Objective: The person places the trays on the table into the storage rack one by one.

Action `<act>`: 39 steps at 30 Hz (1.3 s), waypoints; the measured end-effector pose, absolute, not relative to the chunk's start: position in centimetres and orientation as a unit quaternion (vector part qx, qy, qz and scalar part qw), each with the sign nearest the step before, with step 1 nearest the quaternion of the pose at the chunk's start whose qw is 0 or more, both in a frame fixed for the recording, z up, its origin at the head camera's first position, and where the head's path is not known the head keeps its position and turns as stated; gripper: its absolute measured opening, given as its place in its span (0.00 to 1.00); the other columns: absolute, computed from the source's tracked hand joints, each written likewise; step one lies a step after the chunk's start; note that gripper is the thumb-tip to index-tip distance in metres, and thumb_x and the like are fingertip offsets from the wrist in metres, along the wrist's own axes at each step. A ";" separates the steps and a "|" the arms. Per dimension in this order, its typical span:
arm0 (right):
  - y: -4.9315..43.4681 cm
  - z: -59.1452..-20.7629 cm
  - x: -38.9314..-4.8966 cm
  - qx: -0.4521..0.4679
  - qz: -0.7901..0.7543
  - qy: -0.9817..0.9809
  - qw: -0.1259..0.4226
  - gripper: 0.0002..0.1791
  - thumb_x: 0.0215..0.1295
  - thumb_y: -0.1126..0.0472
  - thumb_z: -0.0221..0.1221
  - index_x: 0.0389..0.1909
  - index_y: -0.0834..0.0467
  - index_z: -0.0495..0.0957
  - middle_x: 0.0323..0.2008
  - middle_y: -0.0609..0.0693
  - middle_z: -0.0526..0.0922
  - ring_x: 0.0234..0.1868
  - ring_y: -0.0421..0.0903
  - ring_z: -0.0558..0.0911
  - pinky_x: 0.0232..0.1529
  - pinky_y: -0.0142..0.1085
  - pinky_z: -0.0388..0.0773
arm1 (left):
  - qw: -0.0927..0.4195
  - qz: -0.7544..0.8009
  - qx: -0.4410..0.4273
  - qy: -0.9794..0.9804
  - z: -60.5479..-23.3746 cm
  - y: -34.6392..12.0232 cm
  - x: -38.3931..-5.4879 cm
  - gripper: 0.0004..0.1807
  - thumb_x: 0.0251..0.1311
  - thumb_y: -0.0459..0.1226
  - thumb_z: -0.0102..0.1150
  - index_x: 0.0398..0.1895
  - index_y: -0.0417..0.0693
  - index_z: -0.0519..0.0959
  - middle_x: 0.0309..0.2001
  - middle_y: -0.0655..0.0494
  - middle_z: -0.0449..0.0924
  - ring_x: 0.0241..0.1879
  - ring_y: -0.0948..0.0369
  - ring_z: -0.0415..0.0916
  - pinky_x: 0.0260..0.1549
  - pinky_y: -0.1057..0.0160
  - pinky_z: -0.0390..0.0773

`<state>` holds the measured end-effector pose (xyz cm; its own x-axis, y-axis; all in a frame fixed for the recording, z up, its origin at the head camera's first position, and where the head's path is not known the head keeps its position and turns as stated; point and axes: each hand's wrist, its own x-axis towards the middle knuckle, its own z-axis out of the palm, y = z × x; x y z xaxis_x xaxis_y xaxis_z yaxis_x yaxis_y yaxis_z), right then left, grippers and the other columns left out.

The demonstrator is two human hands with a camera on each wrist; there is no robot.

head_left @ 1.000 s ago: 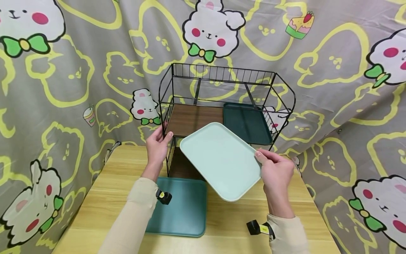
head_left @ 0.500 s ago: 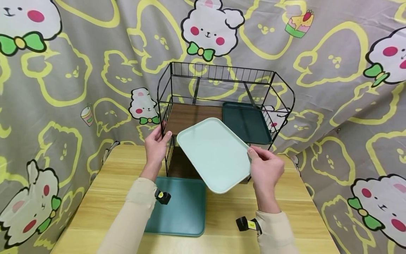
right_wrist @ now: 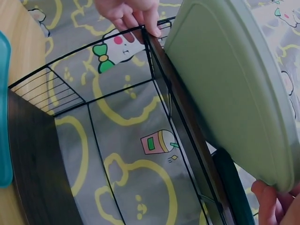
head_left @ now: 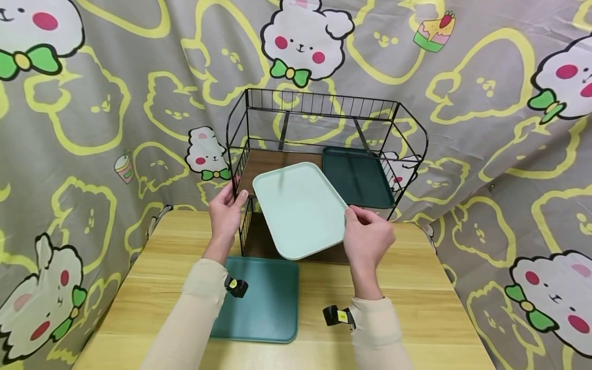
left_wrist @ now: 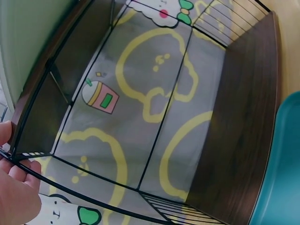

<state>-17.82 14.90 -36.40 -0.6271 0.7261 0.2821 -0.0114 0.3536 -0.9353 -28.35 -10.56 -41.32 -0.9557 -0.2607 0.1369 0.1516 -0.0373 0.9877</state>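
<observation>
We saw a light wood-grained tabletop (head_left: 416,318) bearing a black wire rack (head_left: 284,131) toward its far side and, in front of the rack's left part, a teal tray (head_left: 270,306). On the brown upper shelf (head_left: 261,163), a dark green tray (head_left: 357,177) lay at the right.

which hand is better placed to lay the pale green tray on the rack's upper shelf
Probably the right hand: it grips the pale green tray by its edge, near the upper shelf. The left hand holds the rack by its front left corner.
</observation>
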 end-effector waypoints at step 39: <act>12.8 -37.3 -18.9 -0.140 0.560 -0.751 0.321 0.22 0.62 0.54 0.77 0.54 0.58 0.90 0.46 0.54 0.94 0.45 0.50 0.92 0.40 0.20 0.83 | 0.121 -0.730 0.004 -0.672 -41.5 -11.7 -28.7 0.28 0.78 0.34 0.57 0.79 0.48 0.68 0.78 0.49 0.70 0.77 0.55 0.70 0.77 0.59 0.71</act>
